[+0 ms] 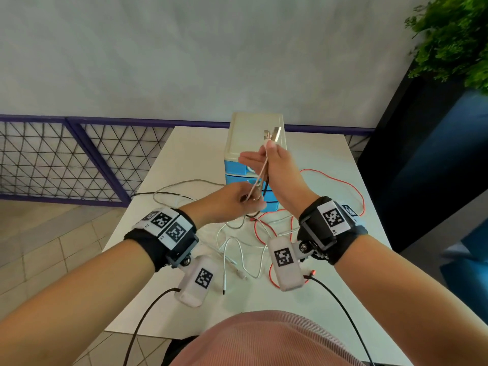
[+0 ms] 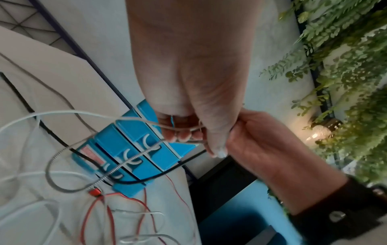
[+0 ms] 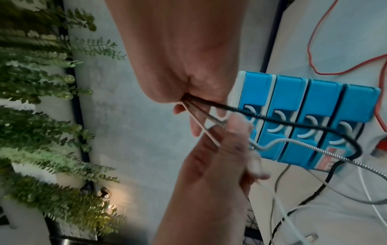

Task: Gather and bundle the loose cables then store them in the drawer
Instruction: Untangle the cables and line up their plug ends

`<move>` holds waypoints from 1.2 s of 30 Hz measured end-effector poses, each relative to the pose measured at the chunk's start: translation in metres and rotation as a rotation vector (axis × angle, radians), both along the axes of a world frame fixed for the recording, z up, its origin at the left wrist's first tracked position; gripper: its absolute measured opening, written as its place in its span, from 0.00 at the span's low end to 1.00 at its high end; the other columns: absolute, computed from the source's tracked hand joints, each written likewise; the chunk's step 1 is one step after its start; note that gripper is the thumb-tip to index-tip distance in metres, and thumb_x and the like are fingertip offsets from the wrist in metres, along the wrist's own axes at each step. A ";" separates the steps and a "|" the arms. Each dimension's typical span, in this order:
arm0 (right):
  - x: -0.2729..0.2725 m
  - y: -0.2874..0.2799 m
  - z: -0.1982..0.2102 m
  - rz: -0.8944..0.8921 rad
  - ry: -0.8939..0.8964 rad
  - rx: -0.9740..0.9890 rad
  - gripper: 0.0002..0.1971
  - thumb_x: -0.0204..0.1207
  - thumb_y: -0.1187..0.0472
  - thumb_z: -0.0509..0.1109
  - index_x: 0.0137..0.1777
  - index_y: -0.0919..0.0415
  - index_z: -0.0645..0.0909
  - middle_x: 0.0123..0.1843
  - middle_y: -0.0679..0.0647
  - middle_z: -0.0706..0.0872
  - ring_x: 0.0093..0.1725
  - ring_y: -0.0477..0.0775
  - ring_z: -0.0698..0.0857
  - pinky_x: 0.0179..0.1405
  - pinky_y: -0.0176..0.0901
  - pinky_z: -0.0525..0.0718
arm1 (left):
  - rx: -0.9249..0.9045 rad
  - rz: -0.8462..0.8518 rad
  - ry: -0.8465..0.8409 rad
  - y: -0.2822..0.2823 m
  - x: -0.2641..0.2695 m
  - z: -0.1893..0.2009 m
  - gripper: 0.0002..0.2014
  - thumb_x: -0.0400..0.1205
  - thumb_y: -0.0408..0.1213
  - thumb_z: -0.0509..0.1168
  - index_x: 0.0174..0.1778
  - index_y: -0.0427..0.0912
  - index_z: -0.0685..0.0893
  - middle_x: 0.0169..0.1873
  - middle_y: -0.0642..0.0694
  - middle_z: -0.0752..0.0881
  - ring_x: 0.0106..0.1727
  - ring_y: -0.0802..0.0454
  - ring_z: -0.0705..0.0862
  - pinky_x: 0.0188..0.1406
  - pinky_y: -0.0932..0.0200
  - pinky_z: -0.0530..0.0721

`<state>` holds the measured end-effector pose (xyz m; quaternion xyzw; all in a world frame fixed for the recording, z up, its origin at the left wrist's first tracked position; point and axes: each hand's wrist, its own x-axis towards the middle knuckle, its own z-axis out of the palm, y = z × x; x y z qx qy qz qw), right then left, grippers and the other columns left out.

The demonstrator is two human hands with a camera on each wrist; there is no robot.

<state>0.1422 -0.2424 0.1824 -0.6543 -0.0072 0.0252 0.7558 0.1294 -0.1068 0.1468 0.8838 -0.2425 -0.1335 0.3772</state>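
Note:
My right hand (image 1: 260, 154) is raised in front of the blue drawer unit (image 1: 250, 133) and pinches a bundle of cables (image 1: 260, 178) under its thumb. Their metal plugs (image 1: 273, 133) stick up above the thumb. My left hand (image 1: 253, 200), just below, grips the same strands, which are pink, black and grey braided. In the left wrist view my left hand (image 2: 184, 134) curls round the cables (image 2: 146, 121). In the right wrist view they leave my right hand (image 3: 188, 102) as a black cable (image 3: 230, 107) and lighter strands. Their loose lengths trail on the white table (image 1: 190, 154).
A red cable (image 1: 356, 191) loops on the table right of the drawers, whose fronts (image 3: 293, 99) are all shut. White cables (image 1: 237, 249) lie tangled near me. A grey cable (image 1: 179, 184) curves at the left. A purple mesh fence (image 1: 79, 154) stands left and a plant (image 1: 454, 35) right.

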 end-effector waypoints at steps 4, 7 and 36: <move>0.002 -0.009 0.022 -0.085 -0.012 0.234 0.15 0.89 0.54 0.48 0.42 0.59 0.68 0.24 0.50 0.68 0.16 0.46 0.67 0.15 0.34 0.67 | 0.319 -0.028 -0.014 0.027 0.008 -0.042 0.11 0.80 0.44 0.68 0.48 0.38 0.84 0.48 0.45 0.79 0.51 0.48 0.79 0.57 0.54 0.76; 0.007 -0.026 0.040 -0.135 -0.040 0.303 0.16 0.88 0.55 0.50 0.40 0.58 0.69 0.24 0.48 0.62 0.17 0.44 0.58 0.15 0.32 0.56 | 0.350 0.054 0.050 0.057 0.008 -0.070 0.10 0.80 0.39 0.68 0.48 0.34 0.81 0.49 0.42 0.81 0.52 0.46 0.81 0.56 0.54 0.76; 0.005 -0.014 -0.021 -0.047 0.063 -0.267 0.17 0.89 0.52 0.48 0.48 0.60 0.74 0.27 0.48 0.68 0.18 0.40 0.67 0.17 0.35 0.67 | 0.568 0.015 -0.413 0.071 0.017 -0.019 0.24 0.77 0.32 0.67 0.67 0.52 0.70 0.66 0.51 0.69 0.46 0.54 0.80 0.39 0.57 0.83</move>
